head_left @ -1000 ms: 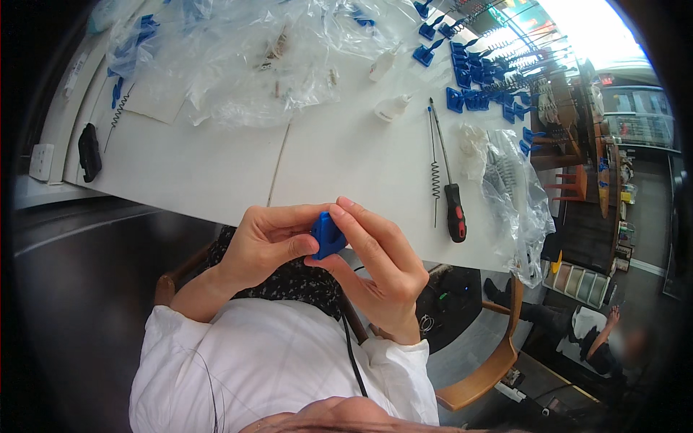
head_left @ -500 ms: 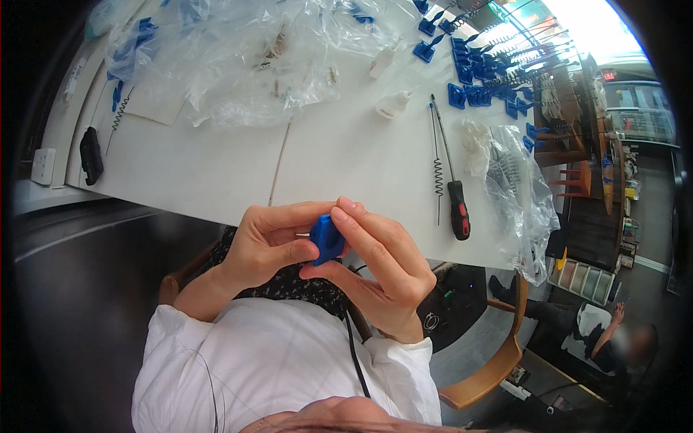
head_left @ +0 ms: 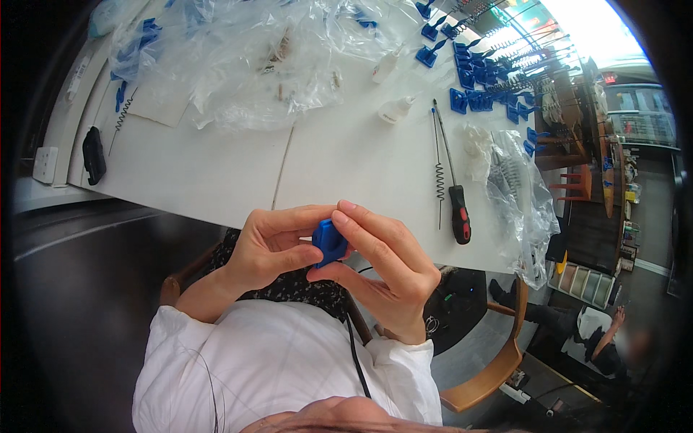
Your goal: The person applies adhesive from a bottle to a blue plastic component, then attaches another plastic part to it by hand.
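A small blue plastic part (head_left: 330, 242) is held between both hands, just off the table's near edge. My left hand (head_left: 271, 249) pinches its left side with the thumb in front and the fingers behind. From the right, my right hand (head_left: 390, 267) grips it between thumb and fingertips; the thumb lies at its lower edge and the fingertips at its top. The fingers hide part of its outline, and its exact kind is unclear. On the table to the right lie a screwdriver (head_left: 460, 215) with a black and red handle and a black coiled wire (head_left: 439, 180).
Clear plastic bags (head_left: 238, 72) spread over the far left. Two small white bottles (head_left: 396, 109) stand mid-table. Several blue parts with coiled wires (head_left: 476, 72) sit at the far right, near another plastic bag (head_left: 516, 195). A black object (head_left: 94, 155) lies left. A person (head_left: 603, 339) sits beyond a wooden chair (head_left: 491, 372).
The view has shifted slightly, so the table items appear a little lower. Both hands keep their hold on the blue part, with barely any change in grip.
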`<state>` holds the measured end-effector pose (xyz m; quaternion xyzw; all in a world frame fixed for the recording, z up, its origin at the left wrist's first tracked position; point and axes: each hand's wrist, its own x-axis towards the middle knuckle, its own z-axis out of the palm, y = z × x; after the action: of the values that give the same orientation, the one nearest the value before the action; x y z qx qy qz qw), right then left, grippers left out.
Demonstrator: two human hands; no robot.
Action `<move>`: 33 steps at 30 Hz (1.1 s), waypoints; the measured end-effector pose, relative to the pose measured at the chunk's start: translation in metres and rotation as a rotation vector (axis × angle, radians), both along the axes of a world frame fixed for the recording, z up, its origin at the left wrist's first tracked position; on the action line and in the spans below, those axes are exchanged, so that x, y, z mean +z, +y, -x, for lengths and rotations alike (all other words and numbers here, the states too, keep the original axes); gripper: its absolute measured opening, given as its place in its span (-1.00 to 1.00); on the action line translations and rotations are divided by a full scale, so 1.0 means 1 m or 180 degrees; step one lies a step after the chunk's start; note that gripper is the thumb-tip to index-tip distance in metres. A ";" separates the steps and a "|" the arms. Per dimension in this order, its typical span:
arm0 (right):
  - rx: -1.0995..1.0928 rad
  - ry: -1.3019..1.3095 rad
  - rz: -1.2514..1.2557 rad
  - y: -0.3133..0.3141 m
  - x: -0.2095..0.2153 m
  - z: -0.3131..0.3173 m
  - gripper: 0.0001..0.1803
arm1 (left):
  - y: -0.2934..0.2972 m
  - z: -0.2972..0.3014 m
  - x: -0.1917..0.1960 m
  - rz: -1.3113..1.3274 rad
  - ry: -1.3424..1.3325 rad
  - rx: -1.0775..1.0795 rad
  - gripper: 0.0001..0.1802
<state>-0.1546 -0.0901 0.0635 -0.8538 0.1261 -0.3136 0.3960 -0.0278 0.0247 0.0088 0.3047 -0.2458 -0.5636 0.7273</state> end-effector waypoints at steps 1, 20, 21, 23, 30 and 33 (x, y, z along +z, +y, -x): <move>-0.0005 0.0001 0.0003 0.000 0.000 0.000 -0.41 | -0.001 0.000 0.001 0.0001 0.0019 -0.0025 -0.46; 0.0125 0.0005 0.0445 -0.003 0.000 -0.004 -0.42 | 0.000 -0.004 -0.004 0.0057 -0.0072 -0.0052 -0.46; 0.0124 0.0013 0.0458 -0.004 0.001 -0.004 -0.42 | -0.001 -0.004 -0.003 0.0059 -0.0072 -0.0057 -0.46; 0.0107 0.0009 0.0459 -0.004 0.001 -0.004 -0.42 | -0.002 -0.003 -0.003 0.0080 -0.0038 -0.0050 -0.47; 0.0047 -0.0021 0.0094 -0.003 0.003 -0.008 -0.35 | -0.005 -0.006 -0.010 0.0170 0.0341 -0.0222 -0.46; -0.0009 -0.0033 -0.0491 -0.003 -0.002 -0.007 -0.34 | -0.005 -0.006 -0.012 0.0079 0.0901 -0.0294 -0.42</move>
<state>-0.1475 -0.0932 0.0613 -0.8189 0.1490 -0.3080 0.4608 -0.0214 0.0196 -0.0036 0.2015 -0.1616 -0.6308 0.7317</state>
